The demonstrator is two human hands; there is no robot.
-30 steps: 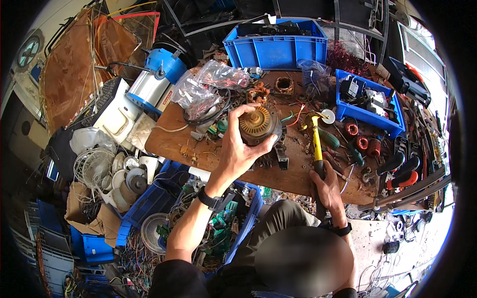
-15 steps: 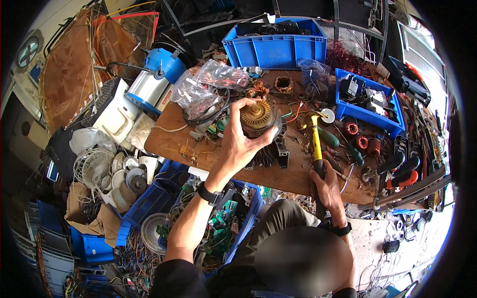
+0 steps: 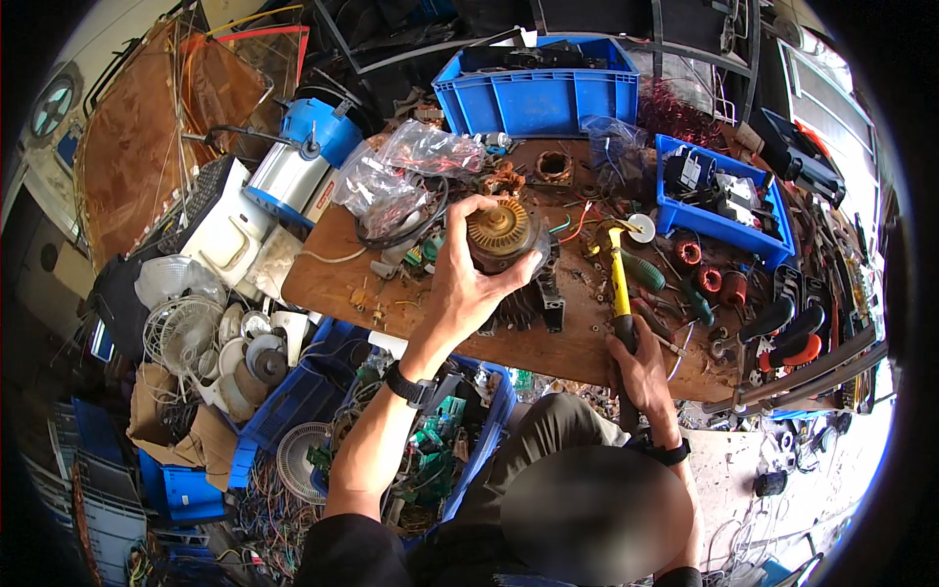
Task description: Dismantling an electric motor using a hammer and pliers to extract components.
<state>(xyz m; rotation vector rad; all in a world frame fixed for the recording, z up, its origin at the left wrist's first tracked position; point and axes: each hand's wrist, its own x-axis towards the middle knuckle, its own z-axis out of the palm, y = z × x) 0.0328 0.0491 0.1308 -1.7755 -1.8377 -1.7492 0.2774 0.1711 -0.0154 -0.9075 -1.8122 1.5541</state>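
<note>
Counting two bare hands [image 3: 464, 291], wearing two dark wristbands [image 3: 411, 388] and holding one round brown slotted metal motor part [image 3: 496, 229] and one yellow-and-black hammer [image 3: 620, 281]. Numbering, on one brown wooden desk [image 3: 584, 358], three red-wound coils [image 3: 688, 252], two green tool handles [image 3: 644, 272], one flat white disc [image 3: 642, 229].

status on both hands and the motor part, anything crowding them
Left hand holding finned round motor part. Right hand gripping yellow-and-black hammer. Green tool handle close beside hammer's shaft.
</note>
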